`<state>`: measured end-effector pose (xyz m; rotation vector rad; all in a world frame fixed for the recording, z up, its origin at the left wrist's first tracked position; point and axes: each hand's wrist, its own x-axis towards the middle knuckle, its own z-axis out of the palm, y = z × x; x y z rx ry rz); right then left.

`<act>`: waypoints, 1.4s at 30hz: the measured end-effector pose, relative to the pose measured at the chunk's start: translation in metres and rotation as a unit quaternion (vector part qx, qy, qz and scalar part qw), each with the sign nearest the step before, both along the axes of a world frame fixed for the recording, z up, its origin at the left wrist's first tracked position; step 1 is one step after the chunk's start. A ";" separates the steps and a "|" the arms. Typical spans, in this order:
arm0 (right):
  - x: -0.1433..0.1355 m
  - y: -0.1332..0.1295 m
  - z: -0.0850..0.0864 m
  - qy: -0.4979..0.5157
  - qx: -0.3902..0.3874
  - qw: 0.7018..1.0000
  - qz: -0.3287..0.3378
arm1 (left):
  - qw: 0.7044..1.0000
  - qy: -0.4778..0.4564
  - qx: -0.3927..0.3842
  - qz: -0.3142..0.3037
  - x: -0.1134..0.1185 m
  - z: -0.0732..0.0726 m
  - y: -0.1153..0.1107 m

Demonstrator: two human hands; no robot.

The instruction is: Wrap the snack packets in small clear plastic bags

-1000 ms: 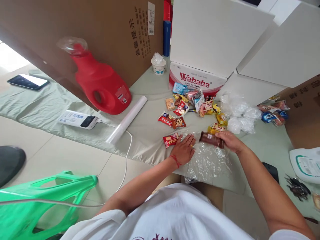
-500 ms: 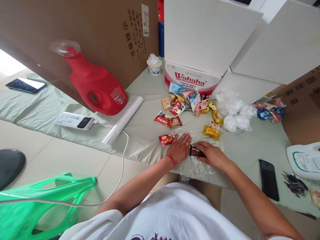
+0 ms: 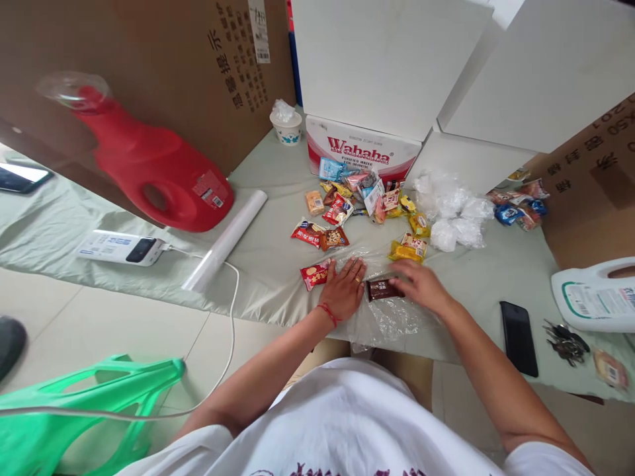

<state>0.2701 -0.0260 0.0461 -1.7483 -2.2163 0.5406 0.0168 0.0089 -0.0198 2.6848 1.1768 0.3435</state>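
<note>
near the front of the green cloth (image 3: 278,284): one brown packet (image 3: 381,289), lying on clear film (image 3: 397,320). step, apparently: setting it down; next move calls for clean release. left hand (image 3: 342,291): flat, holding nothing. right hand (image 3: 419,284): blurred, loosely curved at packet's right end; hold, cannot tell.

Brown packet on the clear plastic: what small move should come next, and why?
Probably, the right hand should lift clear of the brown packet, leaving it in place: the packet already lies flat on the clear plastic, and the left hand rests flat beside it. The right hand overlaps the packet's end, though blur hides whether they touch.
</note>
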 end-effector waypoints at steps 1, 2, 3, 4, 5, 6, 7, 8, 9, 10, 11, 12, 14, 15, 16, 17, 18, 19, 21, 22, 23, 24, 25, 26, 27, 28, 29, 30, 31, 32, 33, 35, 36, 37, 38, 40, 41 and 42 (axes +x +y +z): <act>0.008 0.007 0.002 -0.010 0.026 0.998 -0.051 | 1.000 0.002 0.000 -0.002 0.000 0.000 0.000; 0.016 0.015 0.003 -0.033 0.042 0.994 -0.097 | 1.000 0.004 -0.001 -0.003 0.000 0.000 0.000; 0.022 0.023 0.005 -0.065 0.045 0.989 -0.124 | 1.000 0.004 -0.002 -0.003 0.000 0.000 0.000; 0.026 0.030 0.005 -0.101 0.036 0.985 -0.131 | 1.000 0.004 -0.003 -0.004 0.000 0.000 0.000; 0.029 0.036 0.005 -0.136 0.021 0.983 -0.123 | 1.000 0.003 -0.004 -0.003 0.000 0.000 0.000; 0.031 0.041 0.006 -0.167 0.005 0.980 -0.109 | 1.000 0.001 -0.004 0.000 0.000 0.001 0.000; 0.031 0.044 0.007 -0.190 -0.004 0.977 -0.098 | 1.000 -0.001 -0.005 0.002 0.001 0.001 0.000; 0.031 0.045 0.008 -0.202 -0.005 0.975 -0.093 | 1.000 -0.003 -0.007 0.004 0.001 0.001 0.000; 0.031 0.043 0.011 -0.202 0.005 0.975 -0.093 | 1.000 -0.005 -0.009 0.005 0.001 0.001 0.000; 0.030 0.040 0.015 -0.189 0.023 0.977 -0.096 | 1.000 -0.007 -0.011 0.004 0.001 0.001 -0.001; 0.029 0.034 0.020 -0.167 0.042 0.981 -0.093 | 1.000 -0.008 -0.013 0.003 0.001 0.001 -0.001; 0.027 0.028 0.025 -0.140 0.057 0.985 -0.081 | 1.000 -0.010 -0.016 0.002 0.001 0.001 -0.001; 0.020 0.014 0.033 -0.090 0.058 0.994 -0.028 | 1.000 -0.015 -0.019 0.001 0.001 0.000 0.000; 0.015 0.008 0.034 -0.075 0.045 0.996 0.007 | 1.000 -0.019 -0.021 0.002 0.001 0.001 0.001; 0.008 0.002 0.034 -0.068 0.025 0.997 0.038 | 0.999 -0.023 -0.023 0.004 0.000 0.001 0.001; 0.000 -0.002 0.032 -0.069 0.003 0.996 0.063 | 0.999 -0.029 -0.028 0.006 -0.001 0.002 0.002; -0.008 -0.006 0.028 -0.078 -0.016 0.994 0.079 | 0.999 -0.034 -0.036 0.011 -0.001 0.002 0.004; -0.014 -0.008 0.023 -0.089 -0.031 0.992 0.086 | 0.998 -0.041 -0.046 0.018 -0.002 0.003 0.005; -0.024 -0.012 0.015 -0.107 -0.045 0.990 0.085 | 0.996 -0.058 -0.063 0.039 -0.004 0.006 0.009; -0.026 -0.014 0.012 -0.109 -0.041 0.990 0.078 | 0.994 -0.068 -0.066 0.053 -0.005 0.007 0.011; -0.027 -0.017 0.010 -0.105 -0.033 0.992 0.069 | 0.993 -0.080 -0.062 0.068 -0.005 0.009 0.012; -0.026 -0.020 0.009 -0.096 -0.021 0.993 0.059 | 0.991 -0.093 -0.051 0.082 -0.006 0.011 0.014; -0.024 -0.023 0.008 -0.085 -0.009 0.995 0.052 | 0.989 -0.107 -0.035 0.095 -0.006 0.014 0.016; -0.021 -0.027 0.008 -0.070 0.003 0.996 0.048 | 0.987 -0.120 -0.016 0.105 -0.006 0.017 0.018; -0.017 -0.029 0.008 -0.050 0.016 0.998 0.045 | 0.985 -0.135 0.004 0.111 -0.005 0.021 0.020; -0.012 -0.032 0.007 -0.024 0.030 0.999 0.035 | 0.982 -0.150 0.023 0.112 -0.004 0.025 0.021; -0.007 -0.033 0.006 0.007 0.047 0.999 0.011 | 0.980 -0.167 0.041 0.105 -0.003 0.030 0.021; -0.002 -0.032 0.004 0.042 0.065 0.997 -0.030 | 0.978 -0.182 0.056 0.085 -0.002 0.035 0.020; 0.004 -0.030 0.002 0.079 0.080 0.990 -0.082 | 0.978 -0.193 0.069 0.050 -0.001 0.040 0.018; 0.009 -0.027 -0.001 0.111 0.086 0.981 -0.136 | 0.977 -0.198 0.081 0.003 0.001 0.044 0.014; 0.014 -0.022 -0.005 0.137 0.083 0.971 -0.178 | 0.975 -0.195 0.092 -0.050 0.003 0.048 0.009; 0.023 -0.009 -0.011 0.161 0.055 0.965 -0.202 | 0.968 -0.171 0.115 -0.144 0.008 0.051 -0.004; 0.026 -0.001 -0.014 0.161 0.032 0.969 -0.186 | 0.965 -0.153 0.124 -0.172 0.011 0.051 -0.011; 0.029 0.007 -0.018 0.158 0.002 0.974 -0.164 | 0.965 -0.134 0.131 -0.186 0.013 0.049 -0.017; 0.032 0.016 -0.021 0.156 -0.032 0.977 -0.143 | 0.966 -0.114 0.134 -0.189 0.016 0.047 -0.023; 0.041 0.030 -0.027 0.156 -0.091 0.975 -0.126 | 0.972 -0.076 0.130 -0.182 0.020 0.039 -0.031; 0.046 0.035 -0.029 0.158 -0.107 0.973 -0.131 | 0.975 -0.060 0.126 -0.175 0.022 0.036 -0.032; 0.053 0.039 -0.031 0.158 -0.108 0.971 -0.143 | 0.977 -0.050 0.122 -0.167 0.024 0.032 -0.033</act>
